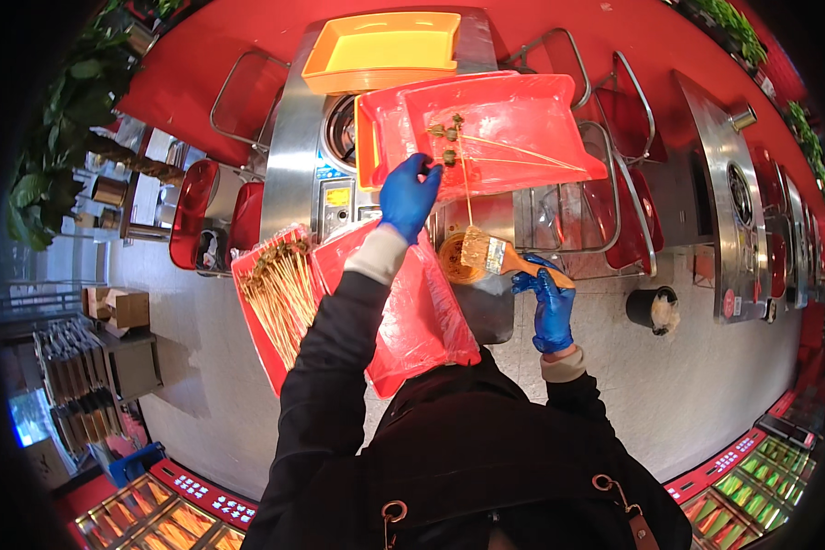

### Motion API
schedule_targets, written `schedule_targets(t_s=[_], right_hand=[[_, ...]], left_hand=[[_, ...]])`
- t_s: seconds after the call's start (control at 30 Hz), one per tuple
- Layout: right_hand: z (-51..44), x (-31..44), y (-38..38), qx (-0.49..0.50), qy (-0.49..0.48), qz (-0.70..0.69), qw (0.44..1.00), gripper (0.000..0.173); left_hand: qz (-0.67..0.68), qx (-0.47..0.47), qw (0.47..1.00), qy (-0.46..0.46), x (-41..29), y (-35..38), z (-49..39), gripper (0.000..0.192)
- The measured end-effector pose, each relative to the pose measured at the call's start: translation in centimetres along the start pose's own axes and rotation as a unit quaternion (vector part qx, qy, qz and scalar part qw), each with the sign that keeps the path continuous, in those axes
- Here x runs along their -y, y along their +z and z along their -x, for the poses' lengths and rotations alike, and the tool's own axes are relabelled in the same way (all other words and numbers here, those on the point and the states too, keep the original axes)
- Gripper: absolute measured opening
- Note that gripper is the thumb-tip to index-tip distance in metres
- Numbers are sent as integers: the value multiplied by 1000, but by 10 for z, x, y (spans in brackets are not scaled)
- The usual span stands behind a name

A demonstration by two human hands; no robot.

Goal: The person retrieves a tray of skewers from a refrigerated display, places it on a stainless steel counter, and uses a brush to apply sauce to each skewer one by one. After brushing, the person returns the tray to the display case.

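Observation:
My right hand (552,302), in a blue glove, grips the wooden handle of a flat bristle brush (485,251). The bristles are over a bowl of reddish-brown sauce (457,261). My left hand (408,196), also blue-gloved, has curled fingers at the near edge of a red plastic tray (502,130), close to the food end of some skewers (478,160); whether it pinches one cannot be told. One skewer stick reaches down to the brush. A second red tray (412,316) lies nearer my body under clear plastic film. At its left, a red tray holds many loaded skewers (282,289).
A stack of yellow-orange trays (385,51) stands at the far end of the steel table (285,165). A round burner (342,130) is partly hidden by the red tray. Red chairs (196,213) stand around, and a black bin (650,309) is on the floor at right.

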State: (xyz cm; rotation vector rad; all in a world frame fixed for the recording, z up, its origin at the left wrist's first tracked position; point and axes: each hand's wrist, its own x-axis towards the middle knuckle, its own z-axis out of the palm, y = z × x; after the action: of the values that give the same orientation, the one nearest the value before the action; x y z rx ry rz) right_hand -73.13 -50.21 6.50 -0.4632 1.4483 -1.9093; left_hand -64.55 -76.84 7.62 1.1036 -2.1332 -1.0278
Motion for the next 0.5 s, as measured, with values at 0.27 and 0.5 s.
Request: schedule_targets(t_s=[0.27, 0.5], right_hand=[[18, 9, -15, 16, 31, -21, 999, 31], [31, 9, -48, -9, 39, 9, 999, 33]], left_hand=[[-226, 186, 941, -170, -5, 73, -82, 51], [-262, 113, 947, -148, 31, 107, -98, 44]])
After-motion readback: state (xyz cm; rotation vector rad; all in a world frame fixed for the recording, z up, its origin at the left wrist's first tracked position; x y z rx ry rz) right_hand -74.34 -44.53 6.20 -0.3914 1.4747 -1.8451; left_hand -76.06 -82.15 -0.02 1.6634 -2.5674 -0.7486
